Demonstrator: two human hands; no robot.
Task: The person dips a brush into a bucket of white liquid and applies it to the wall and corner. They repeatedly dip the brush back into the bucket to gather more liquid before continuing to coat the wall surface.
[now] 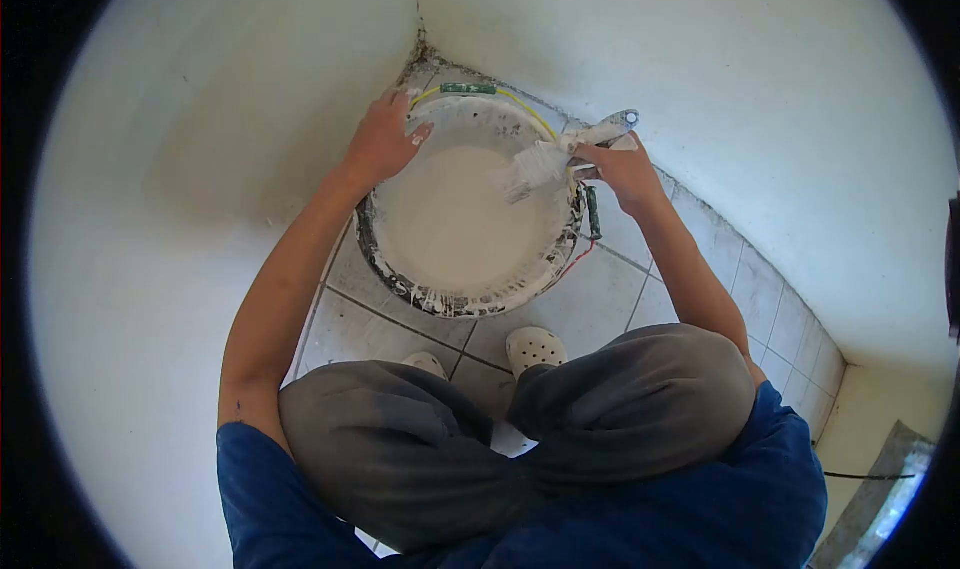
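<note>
A wide bucket (435,301) of off-white paint (460,219) stands on the floor in front of me, its dark outside streaked with dried drips. My left hand (388,139) grips the bucket's far-left rim, thumb on the inner side and fingers over the edge. At the right rim, my right hand (615,164) is closed round a paintbrush (545,164). The brush's paint-coated bristles point down and left over the paint, and its handle end sticks out up and right. Some of the right fingers are hidden behind the handle.
A green grip (468,88) on a yellow wire handle lies along the far rim. Another green grip (594,213) with a red wire hangs at the right side. White walls (180,219) meet in a dirty corner behind the bucket. My pale clogs (535,349) stand on grey tiles (350,334).
</note>
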